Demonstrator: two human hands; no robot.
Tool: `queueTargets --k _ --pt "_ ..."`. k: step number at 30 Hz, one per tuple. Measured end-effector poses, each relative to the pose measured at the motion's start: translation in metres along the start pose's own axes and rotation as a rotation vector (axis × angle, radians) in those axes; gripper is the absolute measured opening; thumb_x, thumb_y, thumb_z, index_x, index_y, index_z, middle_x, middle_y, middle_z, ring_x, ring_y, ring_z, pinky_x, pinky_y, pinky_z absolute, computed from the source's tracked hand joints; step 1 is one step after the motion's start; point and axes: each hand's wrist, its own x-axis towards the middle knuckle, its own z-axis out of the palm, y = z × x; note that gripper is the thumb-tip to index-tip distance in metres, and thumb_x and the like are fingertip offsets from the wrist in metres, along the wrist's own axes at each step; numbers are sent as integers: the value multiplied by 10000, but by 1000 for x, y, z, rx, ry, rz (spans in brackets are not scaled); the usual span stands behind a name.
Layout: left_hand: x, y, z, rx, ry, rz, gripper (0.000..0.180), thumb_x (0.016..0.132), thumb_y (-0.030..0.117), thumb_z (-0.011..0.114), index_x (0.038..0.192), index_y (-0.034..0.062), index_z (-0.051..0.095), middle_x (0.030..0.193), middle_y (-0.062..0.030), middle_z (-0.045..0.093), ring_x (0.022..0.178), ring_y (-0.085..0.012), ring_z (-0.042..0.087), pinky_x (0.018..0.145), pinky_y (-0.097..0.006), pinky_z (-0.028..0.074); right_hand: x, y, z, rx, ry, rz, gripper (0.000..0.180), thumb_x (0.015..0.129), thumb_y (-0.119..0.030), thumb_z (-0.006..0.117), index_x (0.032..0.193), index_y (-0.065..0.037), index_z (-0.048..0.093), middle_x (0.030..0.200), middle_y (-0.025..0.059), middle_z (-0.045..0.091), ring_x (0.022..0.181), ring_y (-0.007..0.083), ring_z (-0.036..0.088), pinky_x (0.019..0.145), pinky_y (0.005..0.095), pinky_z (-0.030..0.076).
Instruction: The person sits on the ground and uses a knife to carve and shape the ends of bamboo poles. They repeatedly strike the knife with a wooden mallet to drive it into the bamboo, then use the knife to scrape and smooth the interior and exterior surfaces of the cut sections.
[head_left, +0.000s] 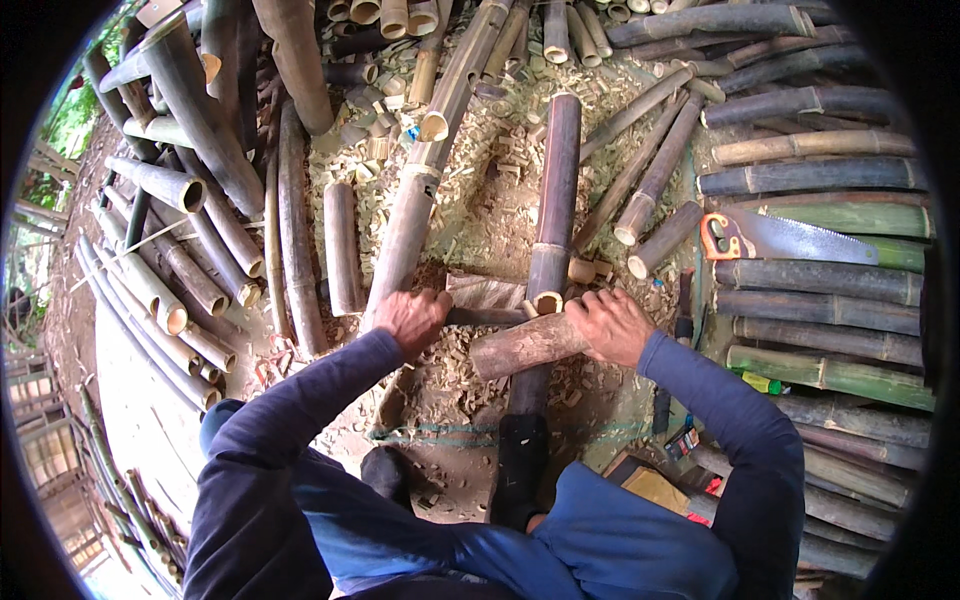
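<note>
Two hands meet at centre frame: the left hand (410, 322) curls round a dark blade-like tool (485, 316), the right hand (612, 325) clasps a wooden log (525, 348), both near a bamboo tube's (556, 210) lower open end. Holding the tool steady, fingers clear, seems wisest.

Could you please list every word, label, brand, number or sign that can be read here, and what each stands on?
No text can be read in this picture.
Orange-handled steel handsaw: any marking is too faint to read.
Small bright-green object: any print is too small to read.
Small dark, multicoloured packet: likewise too small and blurred.
</note>
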Motion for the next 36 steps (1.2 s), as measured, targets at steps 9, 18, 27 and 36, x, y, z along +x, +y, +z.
queueTargets --k 9,18,27,36 --pt "29 3 -24 -520 27 -128 286 902 315 708 946 35 743 764 -201 711 761 -354 729 771 -470 577 -40 -75 -25 200 45 -153 594 665 -343 886 1087 -64 574 859 79 593 830 253 660 710 409 517" --pt "3 31 -22 -61 -126 10 188 938 193 577 909 39 681 790 -231 722 745 -396 747 660 -508 586 -31 -38 -26 304 159 -127 679 639 -376 918 1120 -33 584 979 119 640 936 293 678 827 446 531" --pt "9 29 -4 -9 -44 49 127 932 197 575 945 93 645 730 -180 702 684 -365 733 591 -504 565 -24 31 31 94 204 -228 687 703 -364 897 1192 -30 549 1143 189 665 1088 370 672 963 501 532" --pt "9 28 -1 -28 -122 13 173 973 178 524 1065 59 609 914 -199 724 787 -366 748 656 -489 589 -19 17 18 153 282 -315 618 687 -284 887 1156 -50 559 1003 151 658 983 313 688 860 488 568"
